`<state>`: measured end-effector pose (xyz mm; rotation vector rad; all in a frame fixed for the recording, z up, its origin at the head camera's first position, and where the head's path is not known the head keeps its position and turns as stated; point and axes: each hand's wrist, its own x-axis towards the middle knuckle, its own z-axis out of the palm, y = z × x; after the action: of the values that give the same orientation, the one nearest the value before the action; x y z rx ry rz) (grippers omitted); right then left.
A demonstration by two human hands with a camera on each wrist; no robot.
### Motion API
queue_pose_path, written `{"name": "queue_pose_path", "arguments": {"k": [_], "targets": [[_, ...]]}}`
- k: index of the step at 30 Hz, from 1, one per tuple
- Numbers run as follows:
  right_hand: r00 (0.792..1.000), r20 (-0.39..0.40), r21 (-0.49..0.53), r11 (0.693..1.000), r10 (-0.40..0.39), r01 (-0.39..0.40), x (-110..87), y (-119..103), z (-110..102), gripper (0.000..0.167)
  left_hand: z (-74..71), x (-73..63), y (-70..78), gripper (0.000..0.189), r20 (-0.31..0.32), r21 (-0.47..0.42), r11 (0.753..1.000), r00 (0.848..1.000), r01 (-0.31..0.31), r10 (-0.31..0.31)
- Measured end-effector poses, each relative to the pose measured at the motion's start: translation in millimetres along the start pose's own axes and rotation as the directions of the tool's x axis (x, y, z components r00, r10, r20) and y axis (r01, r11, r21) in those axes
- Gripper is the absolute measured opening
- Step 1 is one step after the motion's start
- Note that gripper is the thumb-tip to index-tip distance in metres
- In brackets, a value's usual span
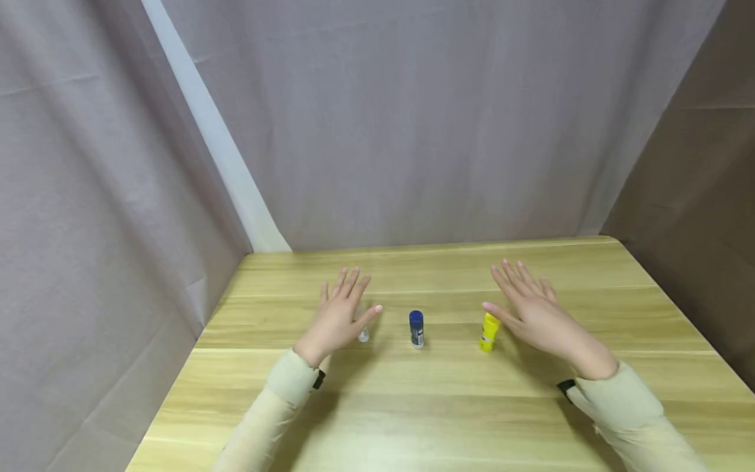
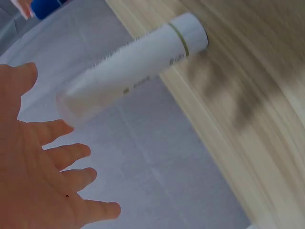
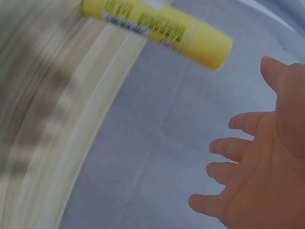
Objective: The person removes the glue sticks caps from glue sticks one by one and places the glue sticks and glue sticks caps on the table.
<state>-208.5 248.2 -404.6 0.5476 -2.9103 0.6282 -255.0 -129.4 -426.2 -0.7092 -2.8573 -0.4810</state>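
Note:
Three small upright sticks stand in a row on the table. Beside and partly behind my left hand (image 1: 336, 320) is a white tube (image 1: 363, 335); the left wrist view shows this white tube (image 2: 138, 62) with small print and a gold band near its base. At the middle stands a glue stick with a dark blue cap (image 1: 416, 319). Close to the thumb of my right hand (image 1: 539, 318) is a yellow glue stick (image 1: 488, 334), its printed label visible in the right wrist view. Both hands hover above the table, palms down, fingers spread, holding nothing.
The wooden table (image 1: 413, 419) has a far edge against a grey curtain (image 1: 413, 131). Another grey curtain hangs at the left, and a brown one (image 1: 702, 177) at the right. A white strip (image 1: 218, 137) runs down between the left curtains.

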Motion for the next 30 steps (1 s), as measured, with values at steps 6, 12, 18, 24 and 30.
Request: {"name": "queue_pose_path", "arguments": {"k": [6,12,18,24,30], "targets": [[0.999,0.015,-0.04,0.998,-0.052,0.053,7.0,-16.1,0.1,0.079,2.7,3.9,7.5,0.074,0.009,0.02,0.999,1.0,-0.03,0.03],[0.995,0.021,-0.038,0.994,-0.097,0.098,8.4,-27.9,3.8,0.077,4.3,-0.3,5.8,0.073,-0.002,-0.016,0.999,0.999,-0.052,0.052],[0.987,0.011,-0.037,0.987,-0.158,0.159,3.9,-32.3,8.6,0.071,10.0,-14.8,-9.0,0.08,0.007,-0.042,0.997,0.997,-0.07,0.071],[0.981,-0.045,-0.036,0.982,-0.187,0.186,2.5,-27.0,11.1,0.064,12.8,-19.3,-16.4,0.078,0.026,-0.165,0.983,0.996,-0.081,0.086],[0.979,-0.076,-0.026,0.982,-0.19,0.189,0.6,-21.4,10.3,0.057,14.4,-17.7,-18.7,0.072,0.081,-0.257,0.964,0.993,-0.065,0.088]]}}
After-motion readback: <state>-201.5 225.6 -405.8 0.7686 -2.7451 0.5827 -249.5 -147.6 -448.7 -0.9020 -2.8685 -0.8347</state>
